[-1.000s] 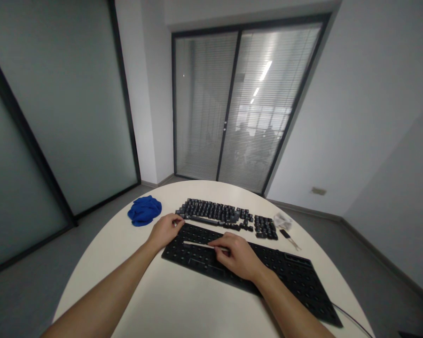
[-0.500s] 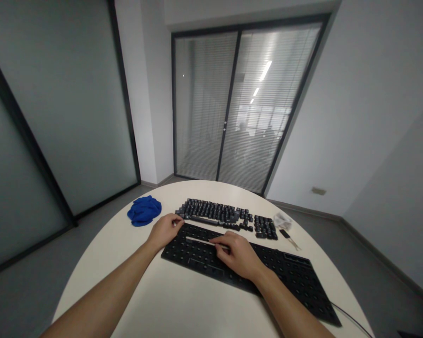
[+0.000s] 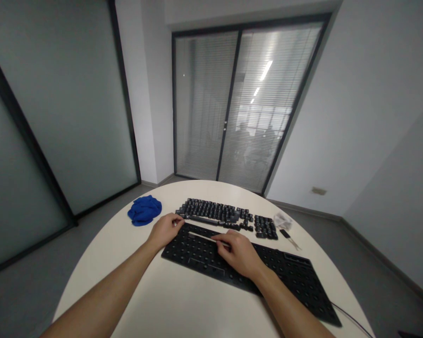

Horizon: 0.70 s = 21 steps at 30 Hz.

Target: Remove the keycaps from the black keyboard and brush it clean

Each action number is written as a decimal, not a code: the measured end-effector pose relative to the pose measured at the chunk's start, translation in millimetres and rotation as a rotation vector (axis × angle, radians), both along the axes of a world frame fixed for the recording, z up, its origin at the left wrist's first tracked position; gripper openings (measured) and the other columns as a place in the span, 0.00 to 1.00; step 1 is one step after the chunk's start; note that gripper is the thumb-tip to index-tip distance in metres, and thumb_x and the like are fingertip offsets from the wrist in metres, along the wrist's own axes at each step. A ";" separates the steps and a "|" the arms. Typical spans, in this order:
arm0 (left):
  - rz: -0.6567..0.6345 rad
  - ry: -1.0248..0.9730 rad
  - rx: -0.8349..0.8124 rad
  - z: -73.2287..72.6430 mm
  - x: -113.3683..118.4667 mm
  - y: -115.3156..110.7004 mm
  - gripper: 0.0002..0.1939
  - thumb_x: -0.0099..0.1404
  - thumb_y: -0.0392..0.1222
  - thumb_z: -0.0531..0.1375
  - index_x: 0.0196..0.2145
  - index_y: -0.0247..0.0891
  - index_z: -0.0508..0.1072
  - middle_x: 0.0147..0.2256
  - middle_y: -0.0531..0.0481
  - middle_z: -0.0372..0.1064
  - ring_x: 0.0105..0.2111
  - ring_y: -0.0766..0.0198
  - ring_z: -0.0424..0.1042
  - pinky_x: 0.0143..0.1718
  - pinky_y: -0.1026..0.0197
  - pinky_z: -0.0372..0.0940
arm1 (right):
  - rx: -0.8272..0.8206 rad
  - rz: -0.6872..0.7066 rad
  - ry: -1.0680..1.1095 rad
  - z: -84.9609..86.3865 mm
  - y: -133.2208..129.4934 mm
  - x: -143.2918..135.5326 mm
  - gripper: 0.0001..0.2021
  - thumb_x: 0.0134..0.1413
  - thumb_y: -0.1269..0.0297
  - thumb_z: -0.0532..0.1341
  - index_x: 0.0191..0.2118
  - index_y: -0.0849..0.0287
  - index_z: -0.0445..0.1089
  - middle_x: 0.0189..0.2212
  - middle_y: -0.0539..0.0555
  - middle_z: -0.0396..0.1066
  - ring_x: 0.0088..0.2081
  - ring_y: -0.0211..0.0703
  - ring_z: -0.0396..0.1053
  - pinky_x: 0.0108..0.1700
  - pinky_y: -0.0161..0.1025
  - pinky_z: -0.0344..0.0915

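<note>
A black keyboard base (image 3: 289, 274) with its keycaps off lies at a slant on the table before me. My left hand (image 3: 166, 230) is at its upper left corner, thumb and fingers closed on the edge. Over the left half of the board, my right hand (image 3: 238, 253) pinches a thin pale stick (image 3: 201, 236). The stick points left, its far end at the upper rows of switch posts. Whether that end is a swab or a small brush is too small to tell.
Behind the base, loose black keycaps (image 3: 211, 212) sit in keyboard order. A blue cloth (image 3: 144, 210) lies at left. To the right are a clear plastic bag (image 3: 283, 220) and a small black-headed tool (image 3: 285, 233). A cable (image 3: 350, 317) runs off the round table's (image 3: 162, 300) right side.
The stick's far end has shifted slightly up and to the right across the board, with my right hand moving a little. My left hand and the keyboard base stay in place.
</note>
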State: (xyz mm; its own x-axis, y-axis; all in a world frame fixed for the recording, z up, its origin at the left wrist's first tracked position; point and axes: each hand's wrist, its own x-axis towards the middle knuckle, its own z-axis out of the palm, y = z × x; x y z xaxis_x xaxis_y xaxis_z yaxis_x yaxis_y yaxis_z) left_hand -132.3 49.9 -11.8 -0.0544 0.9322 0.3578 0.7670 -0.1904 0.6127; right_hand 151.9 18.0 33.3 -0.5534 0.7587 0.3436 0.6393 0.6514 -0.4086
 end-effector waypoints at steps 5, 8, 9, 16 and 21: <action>0.000 -0.005 0.002 -0.3 -0.1 0.0 0.12 0.63 0.47 0.57 0.35 0.41 0.79 0.35 0.49 0.77 0.35 0.58 0.73 0.36 0.61 0.63 | 0.004 -0.012 0.000 0.1 -0.2 0.4 0.15 0.60 0.67 0.56 0.47 0.53 0.77 0.32 0.54 0.74 0.35 0.43 0.71 0.41 0.37 0.64; 0.000 -0.008 0.002 0.0 0.0 -0.3 0.12 0.63 0.47 0.57 0.35 0.41 0.79 0.35 0.49 0.77 0.35 0.58 0.73 0.36 0.61 0.63 | 0.004 -0.015 0.004 0.7 -0.7 0.3 0.15 0.60 0.67 0.56 0.47 0.54 0.77 0.32 0.54 0.74 0.35 0.43 0.71 0.41 0.37 0.64; 0.000 -0.008 0.002 0.1 0.0 -0.4 0.12 0.63 0.47 0.57 0.35 0.41 0.79 0.35 0.49 0.77 0.35 0.58 0.73 0.36 0.61 0.63 | 0.004 -0.018 0.004 0.8 -0.9 0.3 0.15 0.60 0.67 0.56 0.47 0.53 0.77 0.32 0.54 0.74 0.35 0.43 0.71 0.40 0.37 0.64; -0.003 -0.003 0.001 -0.6 -0.5 0.5 0.12 0.63 0.47 0.57 0.35 0.41 0.79 0.35 0.48 0.77 0.35 0.58 0.73 0.37 0.61 0.62 | -0.003 -0.038 0.000 -0.1 -0.4 0.7 0.15 0.61 0.66 0.55 0.48 0.53 0.77 0.34 0.54 0.74 0.37 0.43 0.71 0.41 0.37 0.64; -0.009 0.002 0.003 -0.1 -0.5 0.4 0.12 0.63 0.46 0.57 0.35 0.40 0.79 0.35 0.49 0.76 0.36 0.58 0.73 0.37 0.61 0.62 | -0.008 -0.060 -0.008 -0.2 0.7 0.9 0.15 0.62 0.65 0.55 0.48 0.51 0.77 0.34 0.53 0.74 0.36 0.43 0.71 0.40 0.36 0.64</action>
State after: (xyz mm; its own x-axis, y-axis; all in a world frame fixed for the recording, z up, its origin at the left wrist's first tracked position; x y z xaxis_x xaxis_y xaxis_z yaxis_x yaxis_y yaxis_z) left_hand -132.8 50.4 -11.9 -0.0455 0.9317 0.3604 0.7663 -0.1989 0.6109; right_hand 152.8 18.6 33.1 -0.5092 0.7936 0.3331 0.6808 0.6082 -0.4082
